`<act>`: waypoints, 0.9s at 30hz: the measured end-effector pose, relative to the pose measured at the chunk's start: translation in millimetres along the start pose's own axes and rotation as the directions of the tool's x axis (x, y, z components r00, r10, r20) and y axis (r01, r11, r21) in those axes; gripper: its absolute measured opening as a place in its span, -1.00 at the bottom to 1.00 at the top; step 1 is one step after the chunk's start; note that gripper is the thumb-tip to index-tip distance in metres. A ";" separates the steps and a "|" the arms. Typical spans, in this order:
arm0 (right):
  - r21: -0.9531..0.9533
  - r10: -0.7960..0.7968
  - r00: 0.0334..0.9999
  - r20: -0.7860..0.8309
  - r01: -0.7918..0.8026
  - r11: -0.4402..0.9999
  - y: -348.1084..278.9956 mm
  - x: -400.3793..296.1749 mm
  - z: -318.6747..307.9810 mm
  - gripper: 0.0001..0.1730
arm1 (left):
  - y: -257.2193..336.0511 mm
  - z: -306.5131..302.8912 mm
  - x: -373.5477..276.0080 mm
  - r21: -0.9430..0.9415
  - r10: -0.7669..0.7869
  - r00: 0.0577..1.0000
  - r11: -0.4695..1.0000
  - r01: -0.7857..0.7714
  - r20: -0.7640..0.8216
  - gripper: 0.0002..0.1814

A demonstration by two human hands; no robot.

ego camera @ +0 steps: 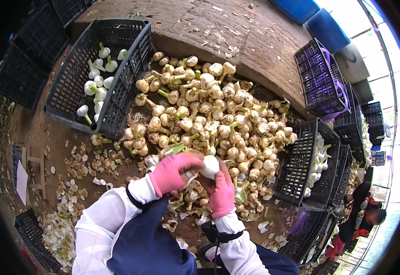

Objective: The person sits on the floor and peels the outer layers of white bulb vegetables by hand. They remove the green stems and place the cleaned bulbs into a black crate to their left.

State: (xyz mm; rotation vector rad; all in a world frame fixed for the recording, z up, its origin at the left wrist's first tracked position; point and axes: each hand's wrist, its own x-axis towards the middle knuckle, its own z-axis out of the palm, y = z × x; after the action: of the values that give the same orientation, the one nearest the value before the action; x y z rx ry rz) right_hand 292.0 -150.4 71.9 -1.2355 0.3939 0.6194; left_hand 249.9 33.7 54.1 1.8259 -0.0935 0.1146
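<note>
A peeled white garlic bulb is held between my two hands above a large heap of unpeeled garlic. My right hand, in a pink glove with bare fingertips, grips the bulb from its right and lower side. My left hand, gloved in the same pink, has its slightly blurred fingers on the bulb's left side. Something pale shows under the left fingers; I cannot tell what it is. Brown skins cling to the heaped bulbs, many with cut green stems.
At the left, a black plastic crate contains several clean white bulbs. Another crate with white garlic stands on the right. Peeled skins litter the floor. A concrete ledge runs behind the heap. Another person is at far right.
</note>
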 end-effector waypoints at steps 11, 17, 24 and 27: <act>-0.612 0.369 0.907 0.204 -0.176 0.771 -10.9 1.6 -42.6 -0.57 | 32.0 -46.1 -1.9 -0.549 -0.451 0.818 0.810 0.207 -0.357 -0.81; -0.861 0.335 0.888 0.314 0.117 0.495 -4.6 -2.8 -45.6 -0.44 | 48.5 -209.0 -19.5 0.159 0.068 0.534 0.979 0.126 -0.843 -0.75; -0.840 0.292 0.863 0.411 0.234 0.490 22.4 3.3 -50.0 -0.40 | 25.1 -150.9 -34.3 0.343 0.086 0.792 0.926 0.161 -0.605 -0.59; -0.830 0.340 0.847 0.409 0.191 0.524 13.4 -5.2 -30.6 -0.40 | -25.6 -113.9 -33.1 0.625 -0.044 0.940 0.736 0.260 -0.339 -0.69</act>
State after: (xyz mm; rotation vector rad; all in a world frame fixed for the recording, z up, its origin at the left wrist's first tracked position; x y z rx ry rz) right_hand 281.1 -178.1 55.9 -1.9079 -0.4285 1.3021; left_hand 217.0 150.5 54.1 2.5008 0.3704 0.3474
